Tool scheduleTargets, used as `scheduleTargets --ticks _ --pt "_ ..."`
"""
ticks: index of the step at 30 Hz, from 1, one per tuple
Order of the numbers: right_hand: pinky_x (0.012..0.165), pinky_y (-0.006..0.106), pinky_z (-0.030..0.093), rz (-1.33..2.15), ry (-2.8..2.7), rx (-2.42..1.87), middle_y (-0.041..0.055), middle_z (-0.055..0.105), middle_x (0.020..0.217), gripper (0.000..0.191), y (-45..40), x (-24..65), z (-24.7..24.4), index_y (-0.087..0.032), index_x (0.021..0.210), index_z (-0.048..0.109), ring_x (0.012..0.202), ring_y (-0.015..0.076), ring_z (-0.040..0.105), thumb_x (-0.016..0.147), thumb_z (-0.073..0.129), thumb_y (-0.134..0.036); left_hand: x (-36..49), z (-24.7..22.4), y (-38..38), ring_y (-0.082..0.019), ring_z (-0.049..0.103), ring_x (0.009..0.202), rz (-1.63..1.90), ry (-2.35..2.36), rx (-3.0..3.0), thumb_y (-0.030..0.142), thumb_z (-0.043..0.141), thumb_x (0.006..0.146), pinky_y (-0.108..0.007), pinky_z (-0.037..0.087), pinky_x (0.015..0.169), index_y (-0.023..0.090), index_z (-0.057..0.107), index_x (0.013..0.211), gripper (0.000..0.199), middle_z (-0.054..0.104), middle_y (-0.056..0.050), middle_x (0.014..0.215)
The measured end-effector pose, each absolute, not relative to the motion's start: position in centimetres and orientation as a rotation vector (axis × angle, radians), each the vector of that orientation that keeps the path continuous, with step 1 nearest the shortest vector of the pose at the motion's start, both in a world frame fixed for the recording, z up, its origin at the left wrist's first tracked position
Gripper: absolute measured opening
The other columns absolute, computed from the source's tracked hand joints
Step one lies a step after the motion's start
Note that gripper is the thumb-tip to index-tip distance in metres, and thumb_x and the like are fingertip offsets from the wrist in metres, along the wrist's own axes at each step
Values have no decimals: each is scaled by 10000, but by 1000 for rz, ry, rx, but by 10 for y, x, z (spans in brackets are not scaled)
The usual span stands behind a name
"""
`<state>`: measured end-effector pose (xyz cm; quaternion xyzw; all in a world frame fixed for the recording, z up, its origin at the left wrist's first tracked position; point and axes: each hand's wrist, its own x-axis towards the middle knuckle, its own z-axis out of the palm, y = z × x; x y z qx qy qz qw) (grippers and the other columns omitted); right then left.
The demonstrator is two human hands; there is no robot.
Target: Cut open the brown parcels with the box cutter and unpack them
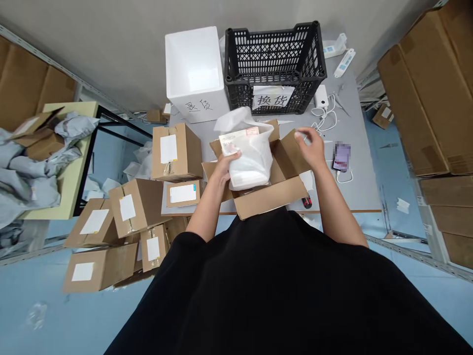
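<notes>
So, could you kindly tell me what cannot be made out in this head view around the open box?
- Contents of the white plastic bag in the left hand: hidden by the cloudy film.
- Small label on that bag: too small to read.
- Bottom of the open cardboard box: hidden by the bag and flaps.
- Phone screen: blurred out.

On the table (354, 187), a crate (275, 69) stands behind the open box (269, 199), with a foam box (194, 74) to its left and a phone (342, 157) to the right.
</notes>
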<state>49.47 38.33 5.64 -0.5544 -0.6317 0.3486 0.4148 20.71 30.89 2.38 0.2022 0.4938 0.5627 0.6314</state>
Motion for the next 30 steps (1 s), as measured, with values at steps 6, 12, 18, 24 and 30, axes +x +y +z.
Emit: scheduleTargets --ticks 6,12,18,24,30 --pt "867 393 571 1088 -939 -1757 68 703 1051 550 319 538 -1 -173 1101 617 944 208 676 661 809 -443 178 15 292 -359 687 1117 1375 1129 349 318 940 502 -499 521 1050 154 683 1042 621 765 -112 1056" --pt "614 256 564 1525 -755 -1549 16 703 821 427 298 533 -15 -169 930 652 690 133 668 659 831 -446 171 21 285 -360 668 1161 1398 1097 326 325 912 570 -511 504 1083 156 669 1063 575 758 -119 1087" --pt "565 252 489 1180 -907 -1641 5 643 686 397 309 540 -13 -160 792 608 641 138 613 760 719 -540 166 37 286 -368 622 1238 1479 1042 358 368 885 637 -513 485 1115 172 670 1112 557 742 -108 1157" --pt "469 233 331 869 -892 -1619 -15 554 651 240 343 628 38 -196 730 561 501 91 491 847 670 -376 147 65 293 -354 571 1307 1583 1073 479 507 803 741 -500 489 1120 214 674 1170 536 745 -68 1159" --pt "440 239 154 390 -474 -1548 -52 378 558 468 305 733 65 -243 556 325 428 82 366 965 530 -340 139 48 290 -302 601 1272 1569 1097 440 503 793 756 -483 471 1132 232 667 1178 517 760 -36 1119"
